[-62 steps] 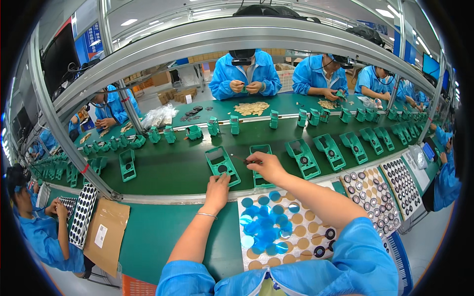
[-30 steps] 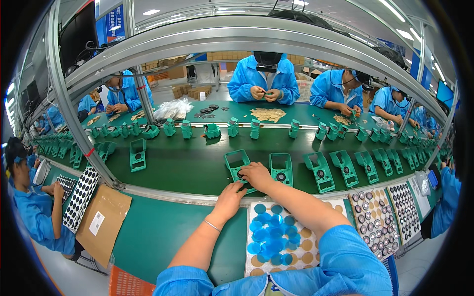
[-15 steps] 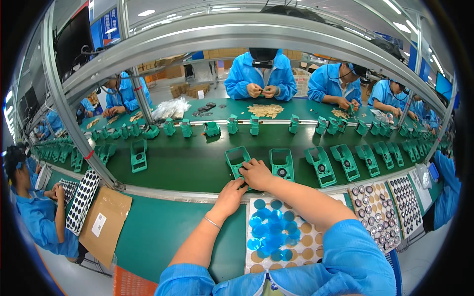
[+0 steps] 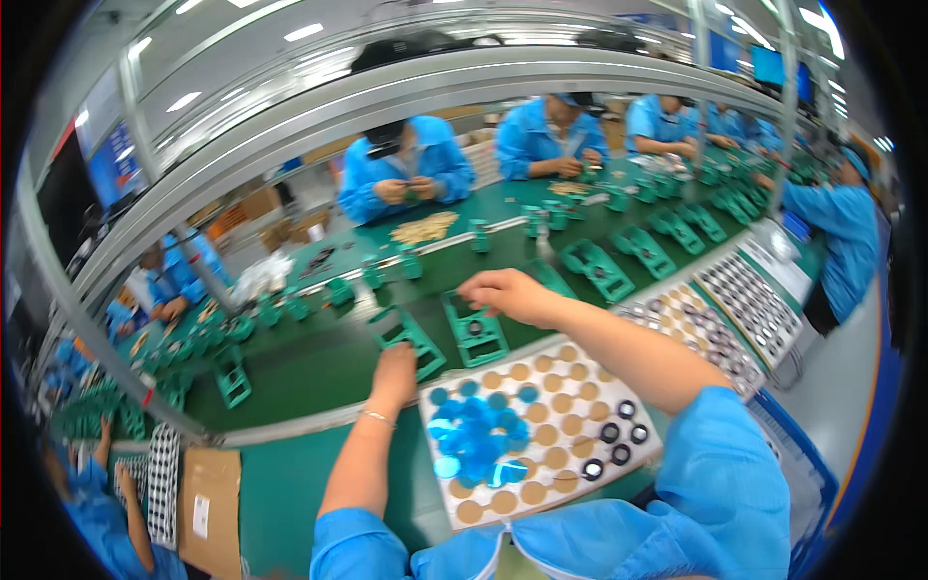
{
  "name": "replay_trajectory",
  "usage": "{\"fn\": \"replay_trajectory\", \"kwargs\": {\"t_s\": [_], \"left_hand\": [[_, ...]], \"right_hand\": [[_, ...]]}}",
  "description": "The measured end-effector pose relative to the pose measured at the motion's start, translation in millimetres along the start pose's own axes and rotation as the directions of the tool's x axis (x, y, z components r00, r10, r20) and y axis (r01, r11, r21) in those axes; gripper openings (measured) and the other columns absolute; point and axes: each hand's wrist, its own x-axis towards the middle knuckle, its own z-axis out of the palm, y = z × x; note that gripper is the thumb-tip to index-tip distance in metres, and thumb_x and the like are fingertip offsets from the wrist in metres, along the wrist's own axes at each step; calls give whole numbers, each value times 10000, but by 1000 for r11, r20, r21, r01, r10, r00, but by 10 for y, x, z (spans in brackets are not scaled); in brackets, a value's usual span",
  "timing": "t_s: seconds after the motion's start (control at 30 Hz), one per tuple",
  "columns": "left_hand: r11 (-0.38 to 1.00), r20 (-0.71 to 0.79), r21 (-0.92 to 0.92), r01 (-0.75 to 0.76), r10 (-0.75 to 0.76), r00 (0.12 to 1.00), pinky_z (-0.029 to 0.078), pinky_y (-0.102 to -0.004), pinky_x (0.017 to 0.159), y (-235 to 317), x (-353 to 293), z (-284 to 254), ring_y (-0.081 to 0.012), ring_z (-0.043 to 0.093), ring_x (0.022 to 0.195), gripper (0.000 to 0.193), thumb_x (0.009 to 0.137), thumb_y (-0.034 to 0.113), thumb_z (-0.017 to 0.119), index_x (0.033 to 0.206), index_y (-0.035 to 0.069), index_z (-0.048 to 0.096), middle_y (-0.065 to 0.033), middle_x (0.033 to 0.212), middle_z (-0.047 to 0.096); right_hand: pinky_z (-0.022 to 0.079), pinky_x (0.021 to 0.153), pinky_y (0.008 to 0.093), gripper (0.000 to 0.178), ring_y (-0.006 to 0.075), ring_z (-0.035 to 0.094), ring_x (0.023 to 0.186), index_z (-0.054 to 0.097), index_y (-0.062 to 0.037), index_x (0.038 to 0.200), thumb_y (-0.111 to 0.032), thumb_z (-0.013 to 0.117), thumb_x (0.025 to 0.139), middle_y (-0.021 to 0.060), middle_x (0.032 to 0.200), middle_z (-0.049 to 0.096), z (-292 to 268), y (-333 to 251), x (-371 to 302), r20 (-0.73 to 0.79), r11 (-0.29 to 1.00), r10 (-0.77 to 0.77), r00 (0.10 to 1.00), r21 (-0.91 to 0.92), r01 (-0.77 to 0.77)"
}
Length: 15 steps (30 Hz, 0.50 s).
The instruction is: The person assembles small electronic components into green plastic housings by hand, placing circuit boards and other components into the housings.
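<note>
My left hand [image 4: 394, 372] is at the near end of a green plastic housing [image 4: 425, 354] on the far belt. Its fingertips touch the housing beside a dark round part, and they are mostly hidden by the back of the hand. My right hand [image 4: 510, 294] hovers over the far end of a second green housing [image 4: 476, 340], which has a dark round part inside. Its fingers are curled down toward the thumb, blurred, and anything between them is too small to make out. Close to my body lies a white sheet [image 4: 556, 475] with tan discs, loose blue film discs [image 4: 478, 440] and several black rings [image 4: 621, 452].
More green housings [image 4: 597, 271] line the dark green belt [image 4: 300, 387]. Trays of round parts [image 4: 749, 302] lie to the right. A metal frame bar [image 4: 387, 97] crosses above. A cardboard piece [image 4: 211, 503] lies at left. Co-workers in blue [image 4: 406, 169] sit opposite and at both sides.
The view has swung to the right. My hands, together on one housing before, are now apart: the left stays by a housing, the right has lifted over the one beside it.
</note>
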Motion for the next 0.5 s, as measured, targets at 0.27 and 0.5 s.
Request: {"fn": "replay_trajectory", "kwargs": {"t_s": [0.27, 0.5], "left_hand": [[999, -92, -30, -35, 32, 995, 439, -418, 759, 221, 49, -337, -328, 525, 894, 132, 736, 18, 519, 860, 34, 564, -150, 886, 575], [671, -448, -433, -601, 419, 790, 452, -386, 763, 2233, -436, -1082, -303, 518, 860, 388, 678, 5, 665, 1052, 45, 570, -129, 969, 525]], "right_hand": [[473, 777, 291, 285, 159, 557, 871, 520, 17, 1121, -169, 488, 907, 92, 995, 585, -27, 116, -280, -102, 590, 65, 993, 806, 44], [488, 646, 278, 236, 151, 562, 752, 527, 18, 1093, -111, 461, 906, 92, 945, 592, -81, 463, -26, -132, 182, 229, 964, 979, 90]]}}
